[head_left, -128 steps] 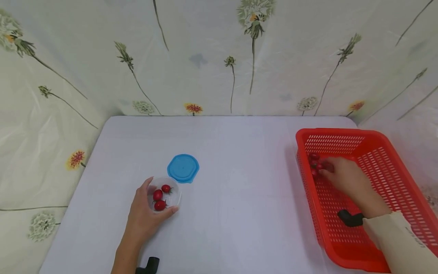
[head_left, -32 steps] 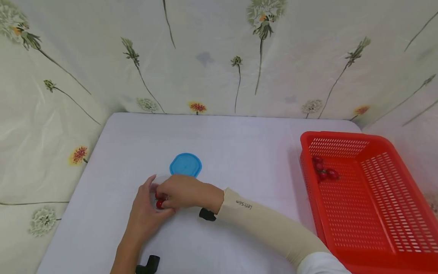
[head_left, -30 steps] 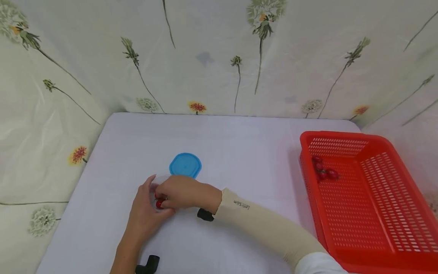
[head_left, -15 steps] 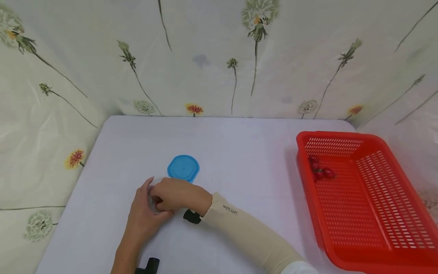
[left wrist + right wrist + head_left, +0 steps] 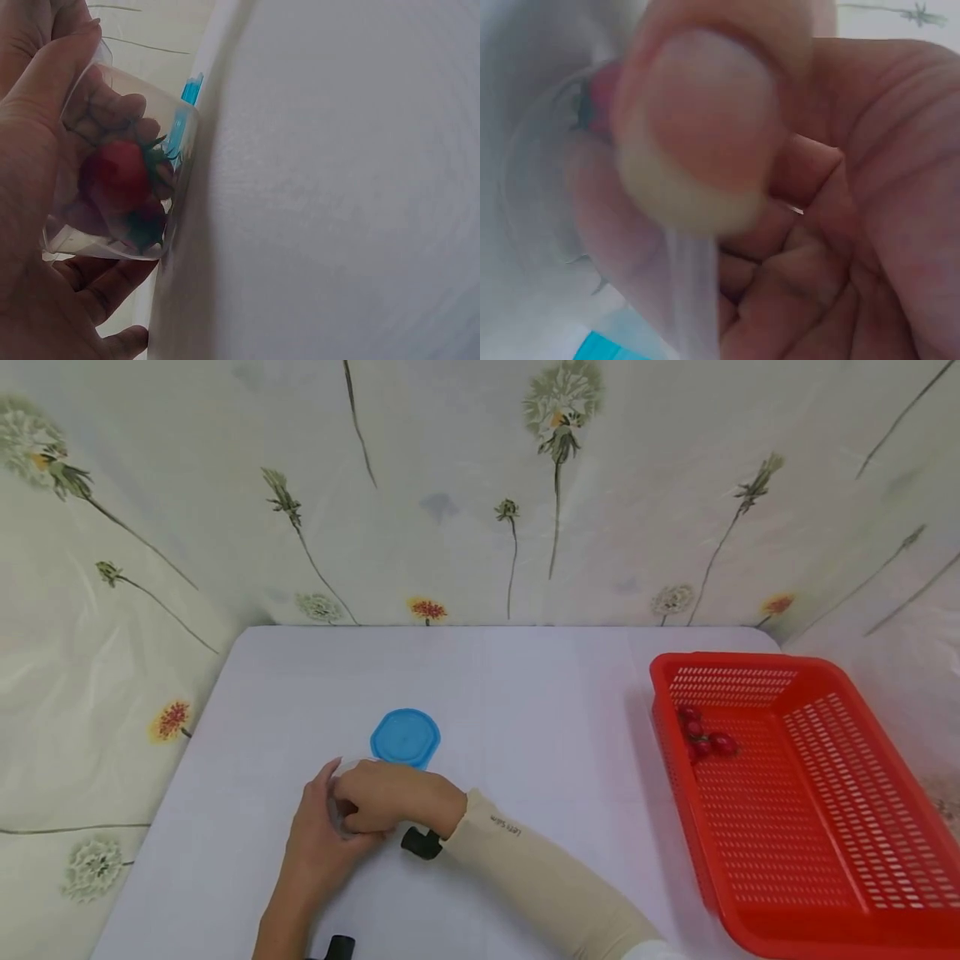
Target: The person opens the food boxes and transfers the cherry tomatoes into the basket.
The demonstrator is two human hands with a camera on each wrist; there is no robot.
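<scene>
My left hand [image 5: 318, 839] grips a small clear plastic container [image 5: 161, 101], its thumb and fingers around the side. Red cherry tomatoes [image 5: 116, 176] with green stems lie inside, pressed together in the left wrist view. My right hand [image 5: 393, 793] reaches over the rim with curled fingers down among them. In the right wrist view its thumb covers much of the scene, so whether it pinches a tomato is hidden. Just behind the container a blue lid [image 5: 406, 737] lies flat on the table.
A red perforated basket [image 5: 787, 897] stands at the right side of the white table [image 5: 540, 710]. Several cherry tomatoes [image 5: 722, 743] sit against its left wall. A floral sheet [image 5: 465, 552] hangs behind the table.
From the basket, my right hand has come left to the container and into it. During the last second its fingers have shifted slightly inside, and the red between them no longer shows from above.
</scene>
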